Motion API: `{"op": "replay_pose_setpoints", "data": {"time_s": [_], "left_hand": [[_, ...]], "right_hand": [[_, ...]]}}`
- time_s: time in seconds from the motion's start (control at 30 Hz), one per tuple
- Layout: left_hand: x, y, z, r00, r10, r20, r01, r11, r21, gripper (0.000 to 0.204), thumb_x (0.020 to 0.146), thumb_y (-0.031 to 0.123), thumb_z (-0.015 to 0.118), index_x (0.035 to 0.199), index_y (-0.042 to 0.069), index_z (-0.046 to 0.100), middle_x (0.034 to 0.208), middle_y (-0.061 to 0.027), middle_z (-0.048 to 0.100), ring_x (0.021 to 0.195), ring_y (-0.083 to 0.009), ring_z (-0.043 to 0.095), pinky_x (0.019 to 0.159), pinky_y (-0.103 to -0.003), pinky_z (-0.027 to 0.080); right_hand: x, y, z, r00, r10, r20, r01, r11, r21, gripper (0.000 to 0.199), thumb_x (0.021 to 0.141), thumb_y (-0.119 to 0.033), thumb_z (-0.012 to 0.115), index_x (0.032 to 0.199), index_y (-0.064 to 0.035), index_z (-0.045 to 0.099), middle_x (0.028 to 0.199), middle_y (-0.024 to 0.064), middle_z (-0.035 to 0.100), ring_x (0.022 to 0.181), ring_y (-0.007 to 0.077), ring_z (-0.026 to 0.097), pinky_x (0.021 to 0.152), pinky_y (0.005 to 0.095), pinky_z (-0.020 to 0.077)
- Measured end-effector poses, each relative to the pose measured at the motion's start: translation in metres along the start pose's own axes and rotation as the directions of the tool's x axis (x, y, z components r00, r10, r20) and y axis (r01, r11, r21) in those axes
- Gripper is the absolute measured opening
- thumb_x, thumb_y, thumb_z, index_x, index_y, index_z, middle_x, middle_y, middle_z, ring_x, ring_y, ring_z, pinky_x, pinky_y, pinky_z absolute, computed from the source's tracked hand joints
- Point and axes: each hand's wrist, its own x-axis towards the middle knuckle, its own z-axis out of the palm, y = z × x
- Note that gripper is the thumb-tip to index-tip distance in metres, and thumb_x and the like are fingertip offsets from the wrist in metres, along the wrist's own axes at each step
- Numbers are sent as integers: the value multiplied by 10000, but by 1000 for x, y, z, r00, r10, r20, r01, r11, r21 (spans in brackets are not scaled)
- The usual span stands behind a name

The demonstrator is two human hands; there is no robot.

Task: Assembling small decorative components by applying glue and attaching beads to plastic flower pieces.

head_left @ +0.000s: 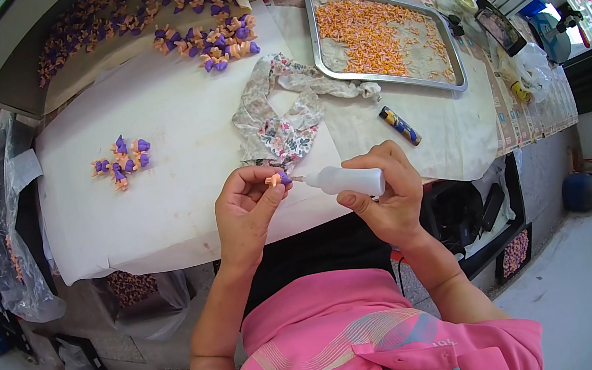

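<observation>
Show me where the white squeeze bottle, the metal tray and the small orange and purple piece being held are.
White squeeze bottle [346, 180], head view, on the middle of its body.
Metal tray [313, 35], head view, on its left rim.
Small orange and purple piece [278, 179], head view, on the part showing between the fingertips.

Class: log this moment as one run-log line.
left hand: holds small orange-purple piece | right hand: holds white squeeze bottle, nozzle at piece

My left grip [247, 207] covers most of the small orange-and-purple piece [277, 179]; its shape stays unclear. My right grip [384, 190] hides the white squeeze bottle's [342, 180] rear.
</observation>
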Motion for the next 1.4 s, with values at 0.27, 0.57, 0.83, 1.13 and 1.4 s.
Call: {"op": "replay_pose_setpoints", "data": {"time_s": [0.27, 0.57, 0.83, 1.13, 1.4], "left_hand": [[1, -2, -2, 1000, -11, -4, 11, 1000, 3, 197, 882, 23, 658, 1053, -18, 568, 1057, -100, 614, 942, -155, 616, 889, -308, 527], [0, -2, -3, 1000, -12, -6, 12, 1000, 24, 215, 885, 52, 669, 1061, -21, 570, 1054, -102, 620, 921, -160, 630, 863, -290, 518], [1, -4, 4, 1000, 1, 6, -1, 999, 38, 209, 884, 49, 670, 1055, -17, 570, 1037, -95, 624, 921, -149, 630, 858, -283, 517], [0, -6, 38, 1000, -22, -21, 23, 999, 43, 182, 880, 10, 652, 1043, -17, 574, 1005, -89, 638, 890, -129, 631, 841, -259, 524], [1, 0, 54, 999, -21, -23, 22, 1000, 19, 180, 884, 9, 653, 1044, -9, 574, 1006, -91, 642, 890, -128, 633, 835, -269, 532]], "right_hand": [[0, 3, 3, 999, 32, 19, -32, 999, -2, 377, 744, -257, 828, 976, -5, 670, 822, 50, 539, 737, 153, 498, 638, 262, 393], [-1, 4, 0, 999, 31, 32, -30, 999, -20, 366, 750, -246, 824, 970, 0, 667, 829, 57, 545, 740, 157, 505, 644, 265, 395], [2, 17, -5, 996, 82, -48, -80, 996, 28, 288, 795, -140, 771, 987, 12, 618, 865, 50, 559, 798, 146, 544, 704, 264, 439], [27, 57, -10, 970, 241, 39, -238, 969, -70, 261, 823, -103, 720, 1023, -6, 582, 913, 112, 626, 841, 175, 611, 748, 294, 483], [62, 70, -48, 996, -91, 1, 89, 963, -256, 182, 823, -91, 690, 982, -16, 638, 949, 130, 648, 914, 303, 607, 800, 366, 475]]}}
